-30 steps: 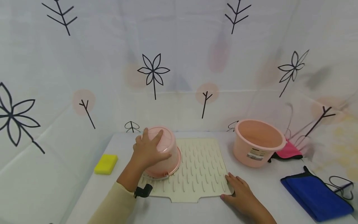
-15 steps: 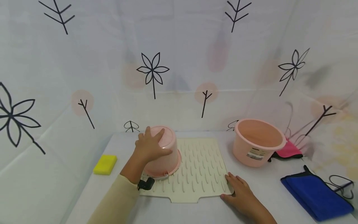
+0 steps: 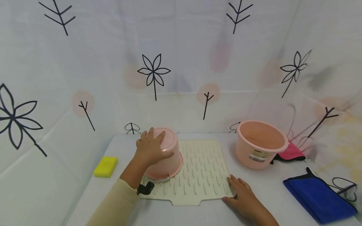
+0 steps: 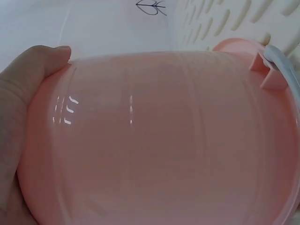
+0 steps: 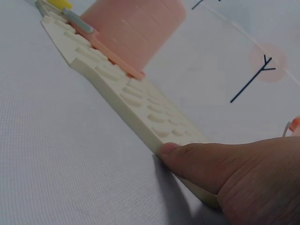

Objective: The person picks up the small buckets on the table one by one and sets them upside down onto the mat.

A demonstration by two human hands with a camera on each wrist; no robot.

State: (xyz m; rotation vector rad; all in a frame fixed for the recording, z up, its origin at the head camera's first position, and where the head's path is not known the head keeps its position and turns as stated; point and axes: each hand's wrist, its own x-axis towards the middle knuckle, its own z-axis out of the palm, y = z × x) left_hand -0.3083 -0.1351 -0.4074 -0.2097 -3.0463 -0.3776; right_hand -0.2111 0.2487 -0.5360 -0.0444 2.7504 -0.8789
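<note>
A small pink bucket (image 3: 165, 163) stands upside down on the left part of a cream ridged draining board (image 3: 202, 169). Its grey handle (image 5: 77, 21) lies along the rim. My left hand (image 3: 150, 147) grips the upturned base from above, fingers spread over it and thumb down the side; the left wrist view has the bucket wall (image 4: 154, 136) filling most of it. With my right hand (image 3: 241, 194) I hold the board's near right corner, the thumb (image 5: 192, 159) against its front edge and the fingers along its right side.
A larger pink basin (image 3: 254, 153) stands upright at the right, a pink cloth (image 3: 292, 152) partly behind it. Nearer lies a folded blue cloth (image 3: 319, 197). On the left is a yellow sponge (image 3: 106, 167). A patterned white sheet (image 3: 181, 78) hangs behind the table.
My left hand has shifted slightly over the bucket's base, its fingertips a little farther right. The bucket, the board and my right hand look practically unmoved.
</note>
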